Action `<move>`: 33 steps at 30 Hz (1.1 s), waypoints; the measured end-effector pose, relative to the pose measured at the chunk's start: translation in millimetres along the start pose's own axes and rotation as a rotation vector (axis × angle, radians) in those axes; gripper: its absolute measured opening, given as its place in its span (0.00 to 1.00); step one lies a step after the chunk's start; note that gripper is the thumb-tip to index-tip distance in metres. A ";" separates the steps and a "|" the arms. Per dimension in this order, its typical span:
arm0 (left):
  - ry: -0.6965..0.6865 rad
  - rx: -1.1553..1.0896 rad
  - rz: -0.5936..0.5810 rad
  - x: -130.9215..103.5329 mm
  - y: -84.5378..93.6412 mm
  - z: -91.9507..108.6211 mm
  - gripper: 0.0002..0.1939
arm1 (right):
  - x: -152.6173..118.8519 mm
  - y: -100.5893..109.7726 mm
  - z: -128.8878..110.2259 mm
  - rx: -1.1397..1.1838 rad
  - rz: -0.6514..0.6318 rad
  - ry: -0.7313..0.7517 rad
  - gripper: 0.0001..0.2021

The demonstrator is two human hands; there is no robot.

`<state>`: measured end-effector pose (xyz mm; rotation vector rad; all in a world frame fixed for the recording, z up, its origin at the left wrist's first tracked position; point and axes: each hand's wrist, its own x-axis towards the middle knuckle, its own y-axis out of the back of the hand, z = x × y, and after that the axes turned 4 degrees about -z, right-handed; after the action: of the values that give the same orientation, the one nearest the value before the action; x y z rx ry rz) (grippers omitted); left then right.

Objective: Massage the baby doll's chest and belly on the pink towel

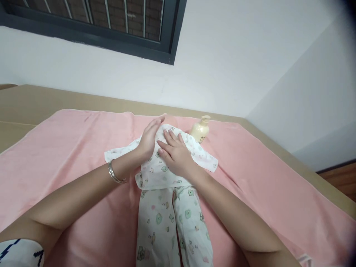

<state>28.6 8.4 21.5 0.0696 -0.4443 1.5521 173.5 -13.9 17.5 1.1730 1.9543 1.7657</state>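
Observation:
A small white printed top (161,178) lies spread out, its two sleeves reaching left and right. Below its hem are matching printed trousers (158,222), the legs pointing toward me. My left hand (148,140) is tilted on its edge near the top's left shoulder, fingers straight and holding nothing. On the chest of the top my right hand (178,154) lies palm down, fingers spread. A cream pump bottle (199,130) stands just beyond the right sleeve, apart from both hands.
Under the clothes a pink blanket (89,148) covers most of a beige surface (69,98). A white wall (217,66) rises along the far edge, with a dark-framed barred window (167,48) at upper left. Some brown wood (340,180) shows at far right.

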 end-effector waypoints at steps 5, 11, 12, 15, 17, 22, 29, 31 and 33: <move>-0.089 0.425 0.015 -11.1 -2.8 -30.3 0.16 | 6.2 -2.2 26.3 0.094 0.010 -0.135 0.24; -0.238 0.625 0.092 -20.0 -4.5 -38.9 0.16 | 3.0 -5.0 18.1 0.028 0.129 -0.239 0.22; -0.241 0.631 0.103 -20.4 -4.0 -39.4 0.15 | 3.3 -4.8 17.4 0.041 0.109 -0.200 0.22; -0.236 0.649 0.102 -21.6 -2.8 -39.8 0.15 | 6.4 -1.9 27.6 0.141 0.029 -0.156 0.22; -0.225 0.665 0.080 -22.7 -2.4 -39.9 0.17 | 8.4 0.4 39.0 0.176 0.031 -0.234 0.24; -0.234 0.776 0.088 -24.6 -2.2 -44.0 0.20 | 5.3 -0.1 34.0 0.048 0.076 -0.307 0.25; -0.238 0.866 0.065 -21.3 -0.9 -48.9 0.24 | 3.1 -5.3 24.0 0.117 0.043 -0.143 0.23; -0.236 0.886 0.049 -20.7 -0.9 -48.3 0.24 | 4.5 -4.2 35.4 0.197 0.027 -0.151 0.23; -0.233 0.907 0.038 -20.7 -1.2 -47.8 0.24 | 5.3 -3.7 44.2 0.253 0.032 -0.157 0.23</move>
<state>41.7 4.0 -28.8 0.9493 0.1133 1.6809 198.0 21.6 5.6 1.3832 2.1179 1.4212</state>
